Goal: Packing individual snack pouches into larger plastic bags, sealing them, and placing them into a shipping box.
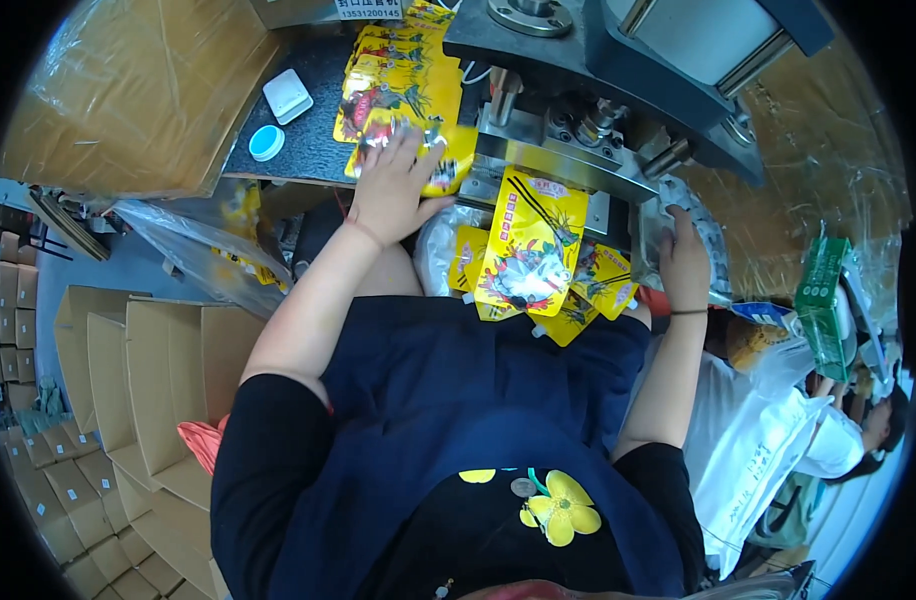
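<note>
My left hand point(393, 190) lies with its fingers stretched over the front yellow printed pouch point(460, 160) of an overlapping row. More yellow pouches point(403, 75) run back along the dark table from there. In front of me, one pouch point(531, 245) has its top end at the metal jaw of a press-like machine point(563, 165), and its lower part hangs toward my lap. Several loose pouches point(606, 280) lie beneath it. At the machine's right side, my right hand point(685, 262) rests against its edge, fingers extended and partly hidden, with nothing visible in them.
On the dark tabletop point(318, 150) at left are a white square dish point(287, 97) and a round blue-topped lid point(267, 143). Taped cartons point(128, 90) flank the table. Open cardboard boxes point(168, 370) stand at left, a white sack point(748, 450) at right, near another person point(838, 435).
</note>
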The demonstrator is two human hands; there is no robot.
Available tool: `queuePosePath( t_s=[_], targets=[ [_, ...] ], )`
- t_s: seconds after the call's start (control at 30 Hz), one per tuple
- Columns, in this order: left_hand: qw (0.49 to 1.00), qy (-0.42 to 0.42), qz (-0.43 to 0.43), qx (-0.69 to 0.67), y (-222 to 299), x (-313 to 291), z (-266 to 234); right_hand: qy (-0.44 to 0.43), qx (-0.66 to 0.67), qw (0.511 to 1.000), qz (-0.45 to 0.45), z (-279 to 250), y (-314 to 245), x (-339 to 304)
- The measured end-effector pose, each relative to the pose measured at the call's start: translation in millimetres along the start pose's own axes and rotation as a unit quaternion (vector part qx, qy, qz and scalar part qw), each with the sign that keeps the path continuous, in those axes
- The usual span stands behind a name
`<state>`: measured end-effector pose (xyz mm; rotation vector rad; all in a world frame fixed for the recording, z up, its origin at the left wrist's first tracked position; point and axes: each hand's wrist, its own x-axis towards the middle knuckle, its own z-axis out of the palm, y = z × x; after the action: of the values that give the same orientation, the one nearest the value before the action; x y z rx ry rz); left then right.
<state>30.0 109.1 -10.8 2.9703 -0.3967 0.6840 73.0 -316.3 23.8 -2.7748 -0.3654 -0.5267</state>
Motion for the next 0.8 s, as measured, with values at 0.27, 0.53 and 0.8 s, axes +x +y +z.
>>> queuePosePath(
  t_s=[0.27, 0.53, 0.8],
  targets=[
    [0.877, -0.106, -0.15, -0.445, 25.4, -36.7, -19.4, -0.104, 0.384, 0.917, -0.029, -27.3, -88.5, -15.6],
    [0.613, -0.293, -0.211, -0.703, 111.7, -17.1, -34.8, -0.065, 0.449, 0.885, -0.101, -23.0, -125.4, -2.6],
    [0.413, -0.366, -0.217, -0.805, 134.4, -17.6, -18.0, -0.194, 0.331, 0.922, -0.041, -35.0, -75.8, -3.2]
  ],
)
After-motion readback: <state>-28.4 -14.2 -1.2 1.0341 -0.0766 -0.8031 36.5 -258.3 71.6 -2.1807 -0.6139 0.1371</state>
